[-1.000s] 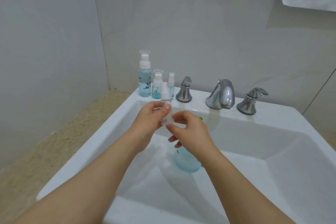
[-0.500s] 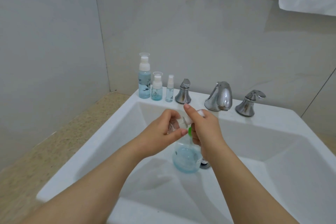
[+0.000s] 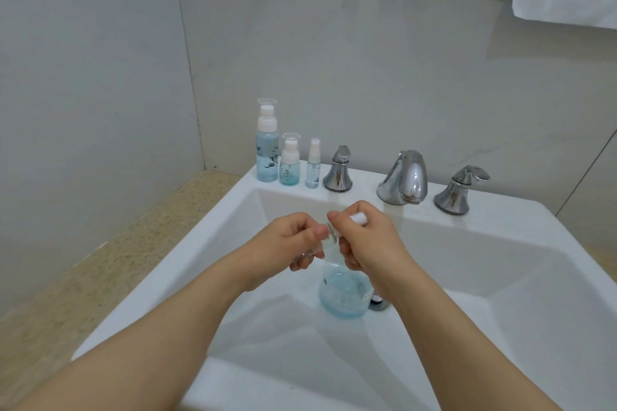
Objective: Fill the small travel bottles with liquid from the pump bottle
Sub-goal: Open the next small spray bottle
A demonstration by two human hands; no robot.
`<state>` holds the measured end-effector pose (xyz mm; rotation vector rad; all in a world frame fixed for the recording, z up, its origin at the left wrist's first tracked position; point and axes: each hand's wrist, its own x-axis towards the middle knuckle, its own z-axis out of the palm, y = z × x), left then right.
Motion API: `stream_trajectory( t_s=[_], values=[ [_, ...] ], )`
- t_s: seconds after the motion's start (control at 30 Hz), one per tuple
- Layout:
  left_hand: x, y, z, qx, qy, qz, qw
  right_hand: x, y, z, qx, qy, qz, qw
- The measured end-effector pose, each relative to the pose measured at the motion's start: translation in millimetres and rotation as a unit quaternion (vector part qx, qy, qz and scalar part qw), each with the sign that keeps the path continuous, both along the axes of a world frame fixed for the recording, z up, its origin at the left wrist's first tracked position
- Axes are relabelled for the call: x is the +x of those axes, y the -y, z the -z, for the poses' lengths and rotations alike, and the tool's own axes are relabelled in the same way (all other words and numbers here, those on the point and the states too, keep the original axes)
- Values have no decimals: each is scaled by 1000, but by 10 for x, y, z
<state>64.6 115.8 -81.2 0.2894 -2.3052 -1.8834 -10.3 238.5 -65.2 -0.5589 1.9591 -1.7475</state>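
Note:
A round clear pump bottle (image 3: 344, 295), its lower part blue with liquid, stands in the white sink basin (image 3: 500, 277). My right hand (image 3: 370, 243) grips its top, and the white pump head (image 3: 357, 217) shows between the fingers. My left hand (image 3: 290, 240) holds a small clear travel bottle (image 3: 330, 236), mostly hidden, right against my right hand's fingertips. Three more travel bottles stand capped on the back ledge: a tall one (image 3: 267, 150), a medium one (image 3: 289, 165) and a thin one (image 3: 314, 167), all holding blue liquid.
A chrome spout (image 3: 405, 177) with a handle to its left (image 3: 339, 170) and another to its right (image 3: 460, 190) sits on the sink's back ledge. A speckled counter (image 3: 100, 264) lies left of the sink. The metal drain (image 3: 379, 304) is beside the pump bottle. Towels hang on the wall above.
The small bottle was held upright between both hands; my left hand has lowered it to the pump's top. My right hand has moved onto the pump head.

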Motion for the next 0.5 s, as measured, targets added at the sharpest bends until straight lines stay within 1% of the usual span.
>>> stream_trajectory(
  t_s=[0.07, 0.13, 0.2, 0.23, 0.27, 0.37, 0.4, 0.47, 0.5],
  values=[
    [-28, 52, 20, -95, -30, -43, 994, -6, -18, -12, 17, 4, -17, 1000],
    [-50, 92, 42, -141, -55, -64, 986, -25, -29, -1, 50, -16, -6, 999],
    [-50, 106, 63, -156, -61, -56, 984, -36, -35, 7, 72, -61, 10, 995],
    [-48, 111, 68, -162, -61, -53, 984, -35, -33, 1, 68, -72, 12, 995],
    [-50, 121, 70, -165, -62, -58, 983, -34, -28, -8, 53, -67, 7, 996],
    [-61, 155, 68, -160, -73, -75, 982, -25, -28, -37, 22, -10, -22, 999],
    [-62, 153, 68, -159, -72, -70, 982, -34, -28, -31, 36, -12, -22, 999],
    [-64, 145, 75, -160, -65, -57, 983, -47, -35, -15, 70, -56, -9, 996],
    [-67, 147, 77, -161, -65, -57, 983, -56, -35, -15, 66, -65, -5, 996]
  ],
)
